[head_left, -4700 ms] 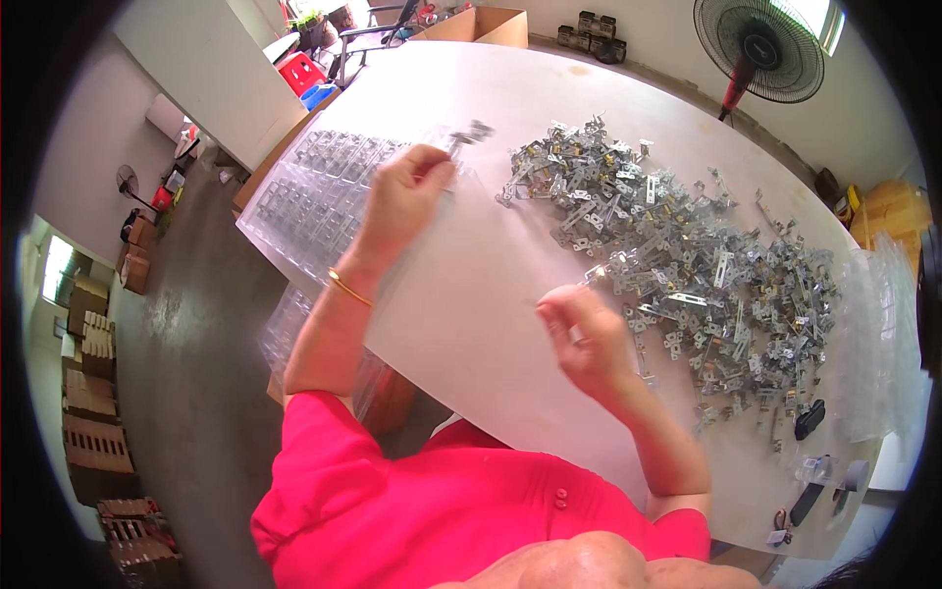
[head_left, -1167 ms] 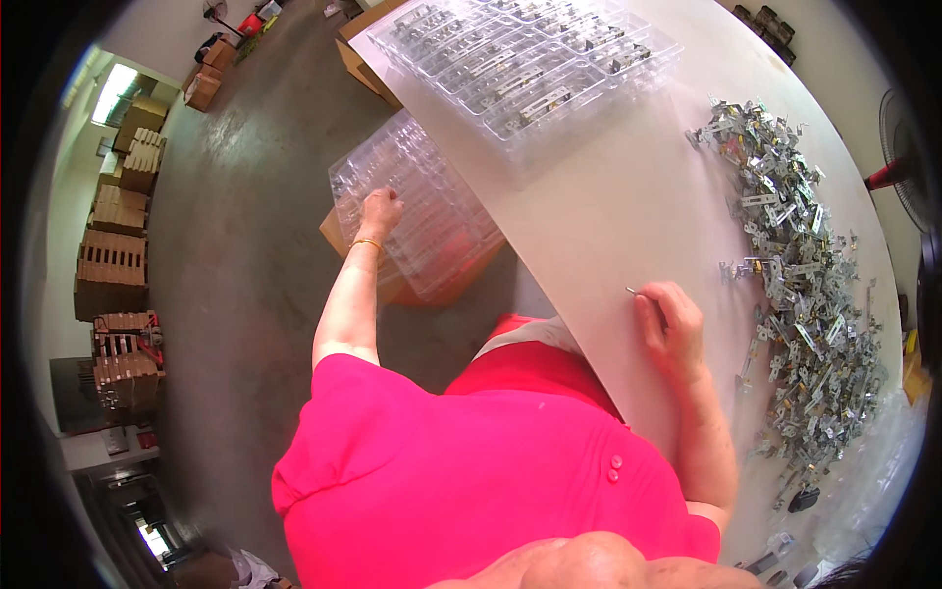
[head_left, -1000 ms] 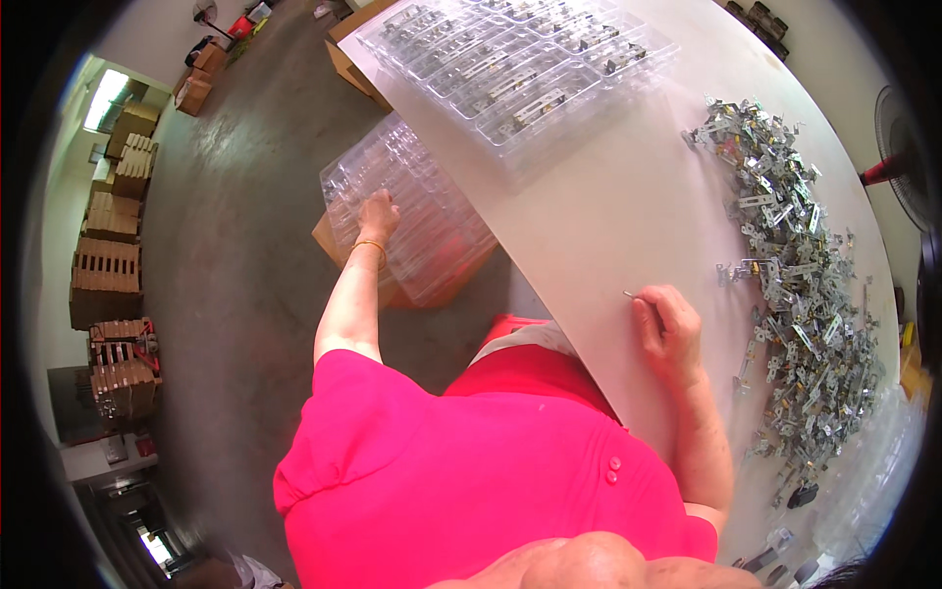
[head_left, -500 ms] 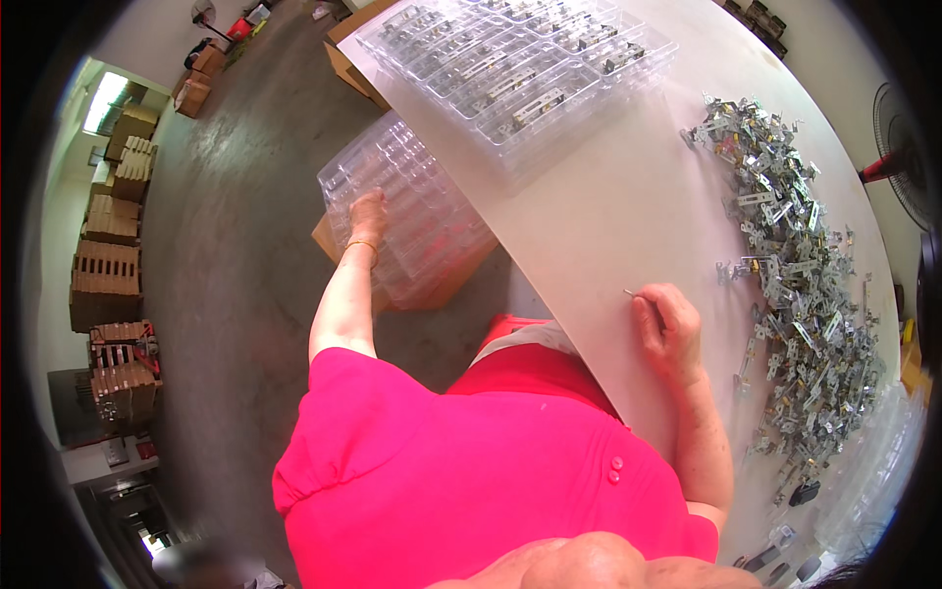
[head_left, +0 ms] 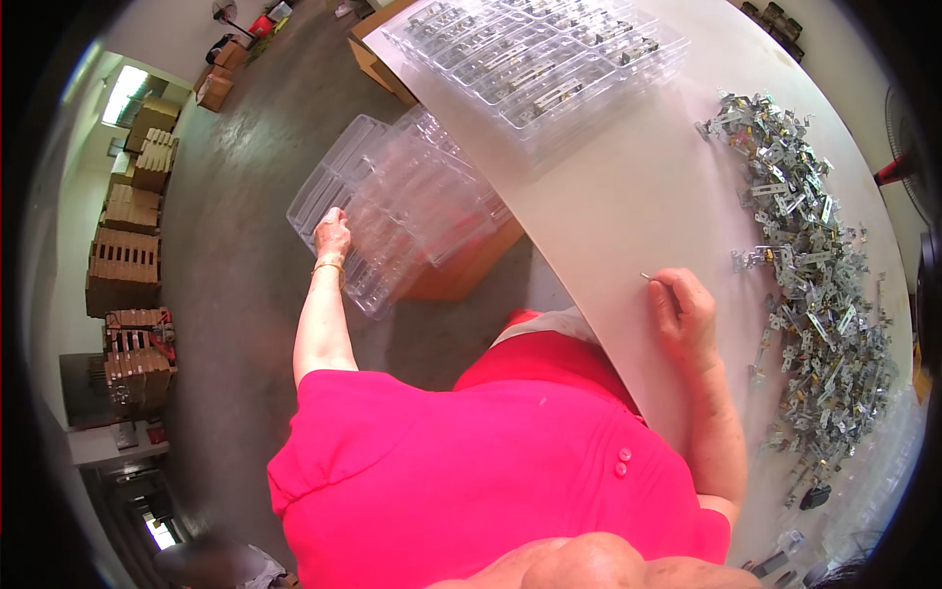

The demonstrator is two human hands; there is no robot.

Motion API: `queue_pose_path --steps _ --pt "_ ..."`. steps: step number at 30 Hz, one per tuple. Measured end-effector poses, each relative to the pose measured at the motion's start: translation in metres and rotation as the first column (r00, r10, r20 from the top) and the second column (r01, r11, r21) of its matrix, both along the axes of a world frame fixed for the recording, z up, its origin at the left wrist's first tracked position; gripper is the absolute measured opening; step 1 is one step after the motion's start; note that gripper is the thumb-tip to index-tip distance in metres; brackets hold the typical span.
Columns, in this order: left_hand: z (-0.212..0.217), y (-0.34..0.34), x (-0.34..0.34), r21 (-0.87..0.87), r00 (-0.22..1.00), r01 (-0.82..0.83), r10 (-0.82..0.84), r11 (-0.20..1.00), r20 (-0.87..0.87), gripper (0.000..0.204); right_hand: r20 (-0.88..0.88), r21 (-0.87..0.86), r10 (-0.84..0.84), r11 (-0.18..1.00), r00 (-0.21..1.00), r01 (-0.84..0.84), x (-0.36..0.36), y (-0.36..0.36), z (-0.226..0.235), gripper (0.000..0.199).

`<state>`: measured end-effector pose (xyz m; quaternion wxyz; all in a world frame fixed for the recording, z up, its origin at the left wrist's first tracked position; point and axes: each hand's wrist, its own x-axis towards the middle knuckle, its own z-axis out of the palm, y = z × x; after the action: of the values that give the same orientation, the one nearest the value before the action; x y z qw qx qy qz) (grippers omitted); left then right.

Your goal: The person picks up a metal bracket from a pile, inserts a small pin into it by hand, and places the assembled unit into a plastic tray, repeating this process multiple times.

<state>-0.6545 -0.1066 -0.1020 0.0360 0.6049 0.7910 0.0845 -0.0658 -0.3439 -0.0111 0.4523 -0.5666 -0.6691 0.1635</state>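
My left hand (head_left: 332,238), a bracelet at its wrist, grips the outer edge of a clear plastic tray (head_left: 319,193) beside the table. The tray has moulded compartments with no parts visible in them. It partly covers more clear trays (head_left: 479,192) above a brown carton (head_left: 471,267). Over the table near its front edge is my right hand (head_left: 687,316), with thumb and fingers pinched together. The tip of a thin, small metal piece (head_left: 645,276) sticks out of that pinch; the rest of it is hidden.
Clear trays (head_left: 535,135) holding metal parts are stacked at the table's (head_left: 608,206) far end. A long heap of small metal parts (head_left: 819,275) lies on the right, with a fan (head_left: 898,162) beyond. Cartons (head_left: 128,260) stand far left on the floor.
My left hand has moved left, drawing the tray outward from those beneath it. My right hand keeps its pinch. The whole view has shifted slightly.
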Motion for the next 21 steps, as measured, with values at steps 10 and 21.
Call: queue_pose_path --steps 10,21 --pt "0.024 -0.042 -0.114 0.225 0.995 -0.083 0.068 0.971 0.073 0.013 -0.009 0.051 0.008 0.999 1.000 -0.007 0.003 0.001 -0.003 0.007" --pt "0.173 0.066 0.003 0.601 0.970 0.085 -0.205 0.795 0.133 0.015 -0.028 0.060 -0.004 0.998 1.000 0.005 0.006 -0.004 -0.004 0.008"
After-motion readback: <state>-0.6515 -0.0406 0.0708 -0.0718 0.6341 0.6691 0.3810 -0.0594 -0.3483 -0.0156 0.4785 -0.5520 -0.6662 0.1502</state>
